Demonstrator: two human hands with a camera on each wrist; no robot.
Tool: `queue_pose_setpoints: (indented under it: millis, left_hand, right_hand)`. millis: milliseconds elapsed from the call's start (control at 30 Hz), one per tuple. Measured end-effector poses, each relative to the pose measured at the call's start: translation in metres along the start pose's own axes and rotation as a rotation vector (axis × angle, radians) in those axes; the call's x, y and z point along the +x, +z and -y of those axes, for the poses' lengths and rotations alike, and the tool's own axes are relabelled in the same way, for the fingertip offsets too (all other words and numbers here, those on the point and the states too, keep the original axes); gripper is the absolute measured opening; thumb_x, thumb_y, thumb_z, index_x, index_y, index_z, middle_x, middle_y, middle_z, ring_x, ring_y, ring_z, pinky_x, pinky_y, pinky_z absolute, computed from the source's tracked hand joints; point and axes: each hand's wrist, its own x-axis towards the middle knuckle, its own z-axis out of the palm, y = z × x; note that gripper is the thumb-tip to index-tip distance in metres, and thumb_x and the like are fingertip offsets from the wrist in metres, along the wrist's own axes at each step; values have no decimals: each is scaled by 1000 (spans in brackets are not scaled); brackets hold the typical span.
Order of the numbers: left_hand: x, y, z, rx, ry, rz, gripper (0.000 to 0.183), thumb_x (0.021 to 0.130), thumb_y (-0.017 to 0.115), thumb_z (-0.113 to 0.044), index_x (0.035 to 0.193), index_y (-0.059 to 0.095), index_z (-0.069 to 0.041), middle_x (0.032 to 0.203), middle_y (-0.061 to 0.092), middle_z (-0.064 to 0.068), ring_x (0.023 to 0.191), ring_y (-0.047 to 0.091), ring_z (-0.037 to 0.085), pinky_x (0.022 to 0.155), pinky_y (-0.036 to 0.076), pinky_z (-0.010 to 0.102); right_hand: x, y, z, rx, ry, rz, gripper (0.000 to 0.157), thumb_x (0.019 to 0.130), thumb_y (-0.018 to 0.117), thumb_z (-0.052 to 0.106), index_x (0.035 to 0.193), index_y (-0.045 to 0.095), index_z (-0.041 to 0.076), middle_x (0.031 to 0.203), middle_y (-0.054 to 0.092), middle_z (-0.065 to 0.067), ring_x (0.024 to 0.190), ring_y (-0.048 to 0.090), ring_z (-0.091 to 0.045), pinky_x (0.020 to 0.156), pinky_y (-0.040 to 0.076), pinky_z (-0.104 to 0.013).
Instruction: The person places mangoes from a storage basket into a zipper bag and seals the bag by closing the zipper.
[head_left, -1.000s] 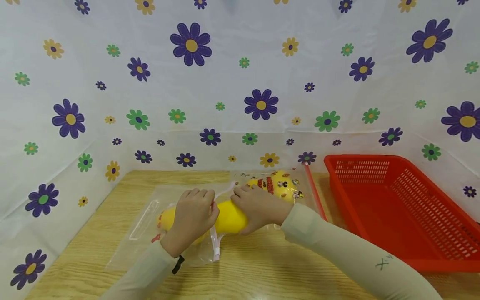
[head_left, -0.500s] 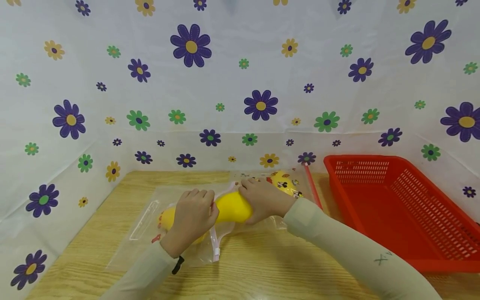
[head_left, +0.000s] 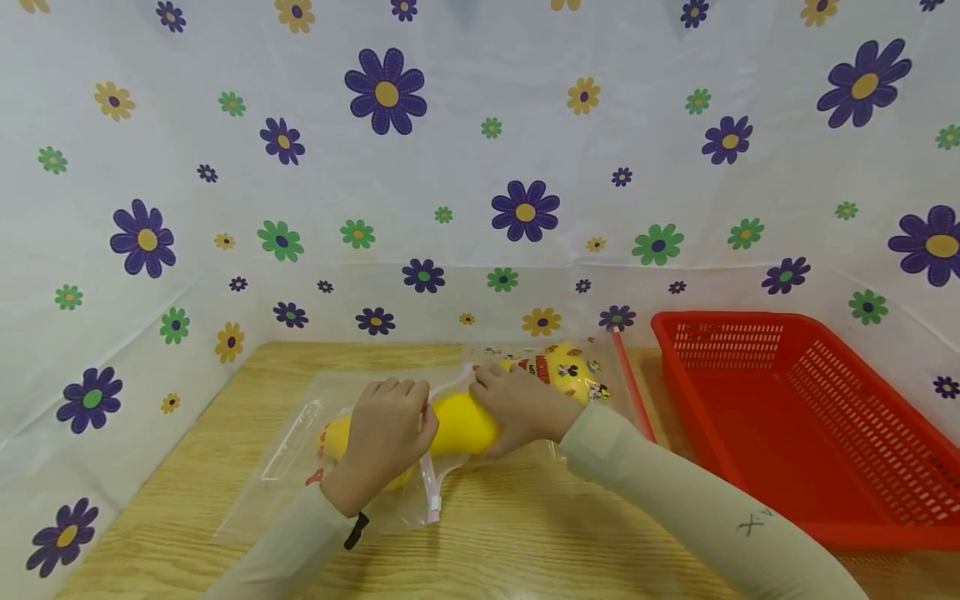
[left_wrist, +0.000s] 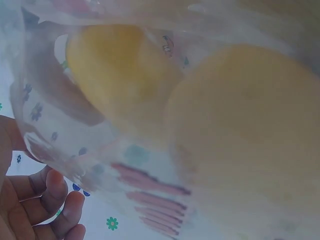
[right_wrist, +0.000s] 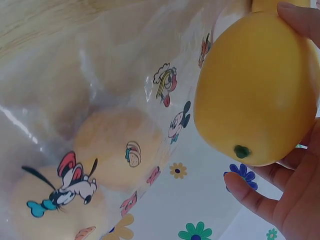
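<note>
My right hand (head_left: 525, 407) grips a smooth yellow oblong fruit (head_left: 462, 423), mango-like, with a small green stem spot in the right wrist view. The fruit lies at the mouth of a clear slider bag (head_left: 288, 467), beside my left hand (head_left: 386, 433). That hand's fingers are curled at the bag's mouth, holding its edge near the pale pink zip strip (head_left: 431, 483). Yellow fruits (left_wrist: 115, 75) show blurred through the bag's film in the left wrist view. Behind my right hand, a second clear bag printed with cartoon figures (right_wrist: 40, 100) contains rounded yellow fruits (right_wrist: 117, 145).
A red plastic basket (head_left: 795, 442) with perforated sides stands at the right. The cartoon bag's red strip (head_left: 633, 383) lies near its left wall. White flower-printed cloth (head_left: 450, 167) encloses the back and sides of the wooden table (head_left: 517, 542).
My right hand shifted the fruit slightly up and right, then back down and left toward my left hand. The left hand and the bags have stayed nearly still.
</note>
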Motion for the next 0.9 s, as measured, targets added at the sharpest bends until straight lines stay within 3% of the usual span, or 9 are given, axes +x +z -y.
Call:
queue_pose_setpoints:
  millis: [267,600,900]
  left_hand:
    - [0,-1,1,-6,4,-8,19,71,72,-18,71,57,-7,59,55,2,54,45,17,58,43,30]
    - [0,-2,0,-6,5,-16,19,71,73,-18,71,57,-7,60,57,2,55,49,18,60,46,32]
    - [-1,-4,-1,-12,1,-17,18,72,72,-18,72,58,-6,62,60,3,57,51,19,62,46,33]
  right_hand:
    - [3,1,9,14,-51,-27,74,65,69,64,115,53,11,111,55,-3,98,53,-19,84,47,-34]
    - [7,3,16,10,-113,-39,74,70,69,60,123,51,12,118,57,-1,105,55,-16,90,46,-34]
    - [15,10,17,1,-159,3,78,73,68,56,133,46,11,130,56,-1,116,55,-17,101,41,-35]
